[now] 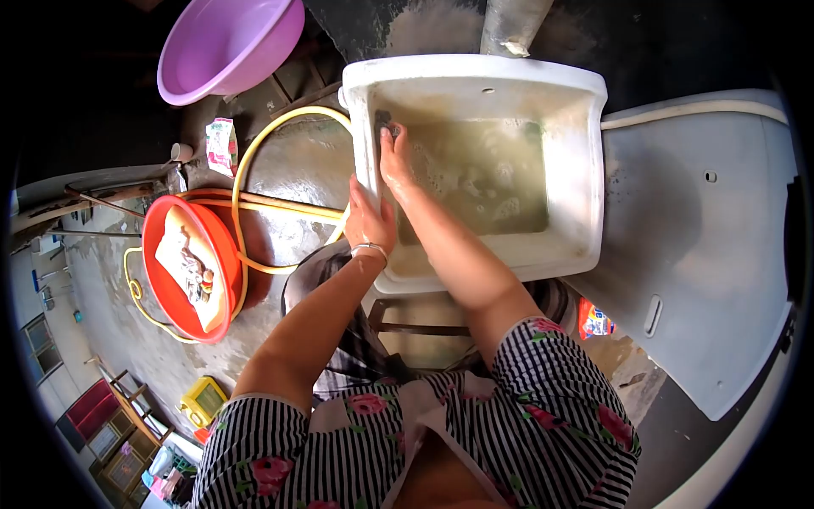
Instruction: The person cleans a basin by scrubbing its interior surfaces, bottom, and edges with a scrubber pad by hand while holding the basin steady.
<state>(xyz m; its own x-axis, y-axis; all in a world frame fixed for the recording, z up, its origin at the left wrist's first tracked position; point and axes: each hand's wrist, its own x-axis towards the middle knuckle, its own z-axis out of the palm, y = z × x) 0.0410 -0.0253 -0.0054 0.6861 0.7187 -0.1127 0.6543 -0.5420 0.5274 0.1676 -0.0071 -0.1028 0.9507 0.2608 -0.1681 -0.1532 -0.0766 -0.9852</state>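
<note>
Currently, left hand: resting open on white, rectangular, hard-walled sink.
Right hand: reaching inside; grip unclear.
Cloudy water: part-filling it; remainder unclear.

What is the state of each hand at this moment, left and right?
Left hand: open, resting against the side of the white rectangular basin.
Right hand: inside the basin, near its wall; whether it holds something cannot be told.

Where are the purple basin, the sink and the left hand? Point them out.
Purple basin (225, 42): head view, inner surface.
Sink (598, 161): head view, rim on the side away from the hands.
Left hand (370, 222): head view, back of the hand.
</note>
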